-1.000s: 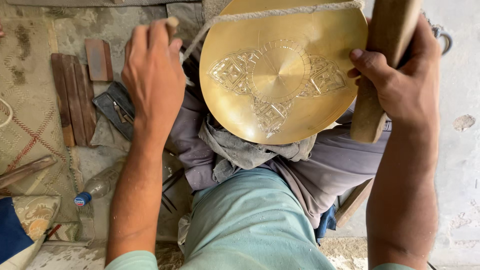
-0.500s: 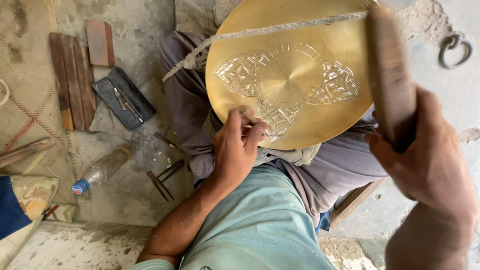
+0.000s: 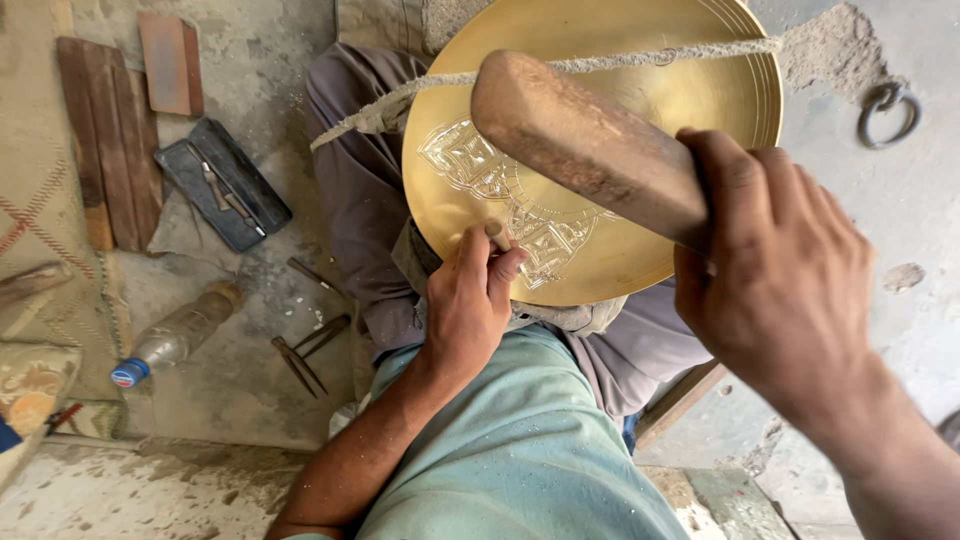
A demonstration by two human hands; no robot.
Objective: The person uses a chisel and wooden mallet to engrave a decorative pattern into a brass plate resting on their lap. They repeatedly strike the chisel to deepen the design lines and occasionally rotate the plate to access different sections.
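On our lap: one round brass plate [image 3: 640, 190] leans tilted across our knees, one rope [image 3: 620, 62] stretched over its upper part
Our left hand [image 3: 470, 300]: fingers pinched together on one thin tool [image 3: 503, 238], its tip touching the engraved pattern
Our right hand [image 3: 780, 275]: closed tight around one wooden mallet [image 3: 580, 140], raised above the plate
Floor at our left: one plastic bottle [image 3: 175, 340], one dark tool tray [image 3: 222, 183]

shirt: pale green, dust-specked | trousers: grey-purple, loose | forearms: bare | hands: no gloves
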